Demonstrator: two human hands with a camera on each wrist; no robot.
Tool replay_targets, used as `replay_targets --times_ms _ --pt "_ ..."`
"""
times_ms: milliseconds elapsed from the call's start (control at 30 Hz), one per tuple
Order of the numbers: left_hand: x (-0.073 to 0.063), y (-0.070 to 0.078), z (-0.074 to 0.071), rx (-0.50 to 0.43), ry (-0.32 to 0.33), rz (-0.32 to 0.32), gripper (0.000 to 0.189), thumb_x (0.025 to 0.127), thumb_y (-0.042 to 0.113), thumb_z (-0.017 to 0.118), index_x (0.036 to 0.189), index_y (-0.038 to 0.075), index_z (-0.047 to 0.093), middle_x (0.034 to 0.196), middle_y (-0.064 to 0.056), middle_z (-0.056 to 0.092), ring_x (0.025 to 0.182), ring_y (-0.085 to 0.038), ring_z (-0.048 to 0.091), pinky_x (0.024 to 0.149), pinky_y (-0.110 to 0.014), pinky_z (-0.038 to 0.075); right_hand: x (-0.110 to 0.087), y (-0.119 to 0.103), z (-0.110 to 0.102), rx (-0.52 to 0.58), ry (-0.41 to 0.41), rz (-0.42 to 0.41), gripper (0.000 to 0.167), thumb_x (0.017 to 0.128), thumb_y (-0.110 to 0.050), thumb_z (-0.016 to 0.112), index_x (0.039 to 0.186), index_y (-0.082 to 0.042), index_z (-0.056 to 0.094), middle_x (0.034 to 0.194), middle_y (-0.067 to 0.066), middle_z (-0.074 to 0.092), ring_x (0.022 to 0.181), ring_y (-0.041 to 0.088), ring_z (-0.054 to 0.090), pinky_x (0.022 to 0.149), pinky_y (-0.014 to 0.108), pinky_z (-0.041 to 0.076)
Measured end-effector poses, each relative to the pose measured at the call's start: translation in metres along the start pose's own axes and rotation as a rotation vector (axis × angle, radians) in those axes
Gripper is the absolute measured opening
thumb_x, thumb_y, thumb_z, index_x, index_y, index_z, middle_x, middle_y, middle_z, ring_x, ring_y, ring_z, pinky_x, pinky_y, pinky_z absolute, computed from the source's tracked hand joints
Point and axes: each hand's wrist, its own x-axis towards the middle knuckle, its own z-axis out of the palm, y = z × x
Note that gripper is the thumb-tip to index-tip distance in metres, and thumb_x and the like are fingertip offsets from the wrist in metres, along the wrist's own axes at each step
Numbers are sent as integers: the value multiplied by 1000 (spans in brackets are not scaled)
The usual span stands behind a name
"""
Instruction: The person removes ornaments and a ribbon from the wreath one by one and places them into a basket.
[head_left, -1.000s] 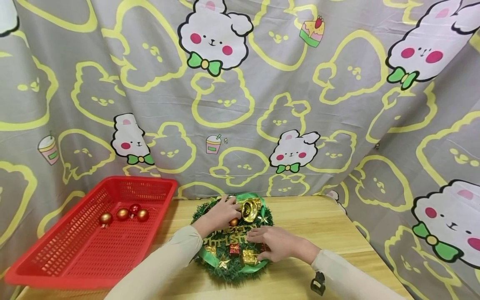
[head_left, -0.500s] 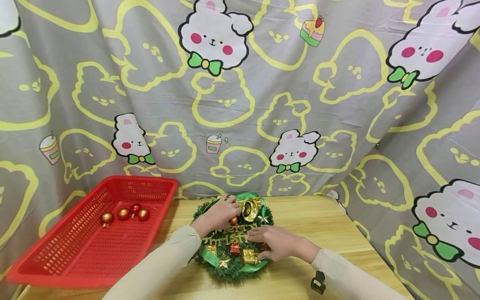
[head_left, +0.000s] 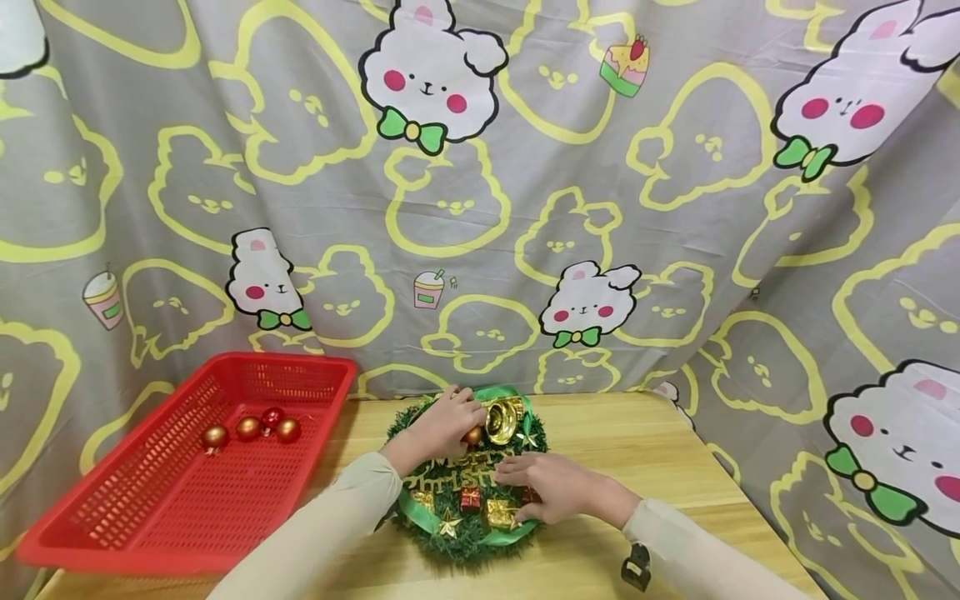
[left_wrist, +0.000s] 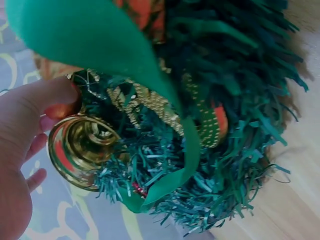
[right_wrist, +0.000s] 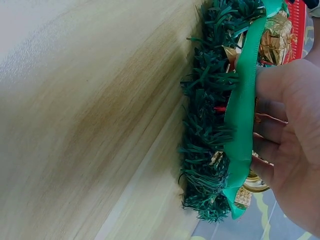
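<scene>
A round green Christmas wreath (head_left: 457, 548) lies on the table, decorated with gold "Merry Christmas" lettering (head_left: 450, 481), a green ribbon (right_wrist: 245, 105) and small gift boxes. At its upper part my left hand (head_left: 444, 427) pinches an orange-gold bauble (left_wrist: 65, 107) between thumb and fingers, right beside the gold bell (head_left: 501, 423). The fingers partly cover this bauble. My right hand (head_left: 551, 485) rests on the wreath's right side, fingers extended over the lettering and thumb close to a gold gift box (head_left: 499, 514). A red gift box (head_left: 470, 497) sits between the hands.
On the left stands a red plastic basket (head_left: 176, 562) with several gold and red baubles (head_left: 249, 428) inside. The wooden table (head_left: 637, 450) extends right of the wreath. Behind it hangs a grey curtain (head_left: 480, 333) with rabbit prints.
My left hand has shifted very slightly at the bauble near the bell. The right hand stays in place on the wreath.
</scene>
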Motion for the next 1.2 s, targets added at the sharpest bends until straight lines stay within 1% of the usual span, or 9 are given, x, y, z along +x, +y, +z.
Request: replay_targets --times_ms 267,367,467,567,767,933,1033,1200 --pt "0 0 -13 -89 35 -24 34 75 24 86 101 20 64 107 3 69 103 -22 55 101 -50 46 0 2 4 -9 15 -23 61 94 -41 70 145 -10 57 149 11 57 138 30 54 111 45 46" --pt "0 -1 -16 -99 41 -36 37 75 24 87 104 19 64 107 2 69 103 -22 55 100 -49 46 0 3 5 -13 25 -31 60 94 -41 70 144 -9 58 149 11 57 138 30 55 111 45 46" --pt "-1 -3 -19 -81 48 -38 38 75 26 87 105 20 64 107 3 68 104 -21 55 100 -48 46 0 3 4 -5 24 -26 60 94 -40 71 144 -9 58 149 11 57 138 30 55 111 45 46" --pt "-3 -6 -22 -69 71 -30 38 75 26 86 105 19 65 106 3 68 103 -21 55 98 -48 47 -1 2 3 6 17 -17 60 94 -39 71 144 -9 58 149 11 57 138 30 54 111 45 46" --pt "-10 -13 -31 -40 122 -42 36 74 26 86 102 19 65 102 2 67 103 -22 56 97 -48 47 -1 1 1 20 13 -7 60 93 -37 72 144 -9 58 149 11 57 139 30 54 112 45 46" --pt "-17 -20 -42 -20 164 -62 37 70 24 86 100 19 64 100 1 68 100 -22 56 93 -47 48 -1 2 2 26 15 -9 60 94 -37 72 144 -9 57 150 12 56 139 31 53 112 45 45" --pt "-22 -25 -49 -24 181 -77 39 68 22 87 99 18 65 100 1 68 100 -23 56 92 -47 48 -1 3 4 13 31 -24 60 93 -38 72 144 -8 58 149 13 57 138 32 54 112 46 46" --pt "-31 -33 -59 -48 200 -88 38 68 20 87 99 17 65 100 0 69 100 -24 57 93 -49 48 -2 3 5 0 45 -36 60 93 -39 71 143 -8 58 148 13 57 137 32 55 111 47 46"
